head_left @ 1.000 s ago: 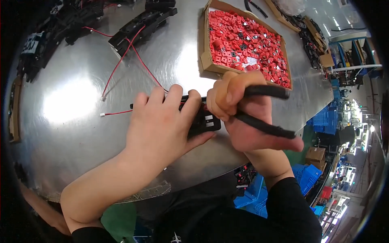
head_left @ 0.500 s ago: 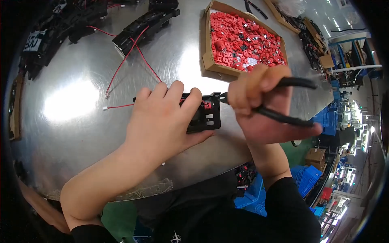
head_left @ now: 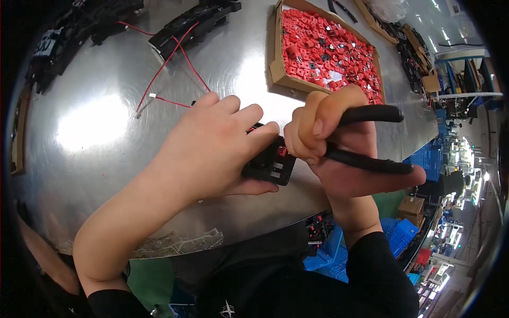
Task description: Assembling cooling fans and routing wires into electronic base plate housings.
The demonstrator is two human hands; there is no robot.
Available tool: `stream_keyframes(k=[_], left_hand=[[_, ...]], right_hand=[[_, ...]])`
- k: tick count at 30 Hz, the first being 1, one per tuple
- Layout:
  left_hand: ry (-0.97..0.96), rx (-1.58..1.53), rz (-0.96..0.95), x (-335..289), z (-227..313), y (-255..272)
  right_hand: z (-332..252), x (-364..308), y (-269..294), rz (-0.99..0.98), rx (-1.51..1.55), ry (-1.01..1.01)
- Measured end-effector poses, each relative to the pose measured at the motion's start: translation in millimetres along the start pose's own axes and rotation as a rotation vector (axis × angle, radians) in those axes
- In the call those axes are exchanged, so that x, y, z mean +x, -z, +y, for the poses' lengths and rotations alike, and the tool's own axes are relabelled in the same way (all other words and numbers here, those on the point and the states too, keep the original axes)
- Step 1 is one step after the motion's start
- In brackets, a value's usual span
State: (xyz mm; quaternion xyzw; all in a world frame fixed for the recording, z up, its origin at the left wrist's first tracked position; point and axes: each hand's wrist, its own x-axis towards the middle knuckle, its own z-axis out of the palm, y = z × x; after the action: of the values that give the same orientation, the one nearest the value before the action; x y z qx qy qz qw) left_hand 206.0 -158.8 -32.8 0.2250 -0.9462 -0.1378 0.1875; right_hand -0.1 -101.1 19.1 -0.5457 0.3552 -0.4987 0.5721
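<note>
My left hand is closed over a black plastic housing, pressing it to the table. A small red piece sits in the housing's right end, and there are rectangular slots beside it. From the housing's far side runs a red wire with a white connector. Pliers with black handles are gripped in my right hand, the handles spread apart. That hand's knuckles are right at the housing's right end. The jaws are hidden behind the fingers, so whether they touch the housing cannot be seen.
A cardboard box full of small red parts stands beyond my right hand. Black housings with red wires lie at the far left. Another black-handled tool lies behind the box. The metal table's near edge is taped; blue crates stand below.
The housing has turned clockwise, its right end swinging nearer to me and its wire connector shifting away. My right hand has moved slightly left, and the pliers' tip has gone out of sight.
</note>
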Motion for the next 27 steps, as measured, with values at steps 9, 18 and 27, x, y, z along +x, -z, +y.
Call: stream_keyframes(k=[9,18,27], left_hand=[[0.007,-0.002,0.003,-2.2,1.0,-1.0],[0.018,-0.006,-0.011,-3.8,1.1,0.4],[0.223,0.170,0.191,-10.4,32.1,-8.4]], right_hand=[[22.5,0.6,5.7,-0.068,0.151,0.069],[-3.7,-1.4,-16.3,0.107,-0.111,-0.194],[26.0,-3.1,4.3,0.021,0.030,-0.142]])
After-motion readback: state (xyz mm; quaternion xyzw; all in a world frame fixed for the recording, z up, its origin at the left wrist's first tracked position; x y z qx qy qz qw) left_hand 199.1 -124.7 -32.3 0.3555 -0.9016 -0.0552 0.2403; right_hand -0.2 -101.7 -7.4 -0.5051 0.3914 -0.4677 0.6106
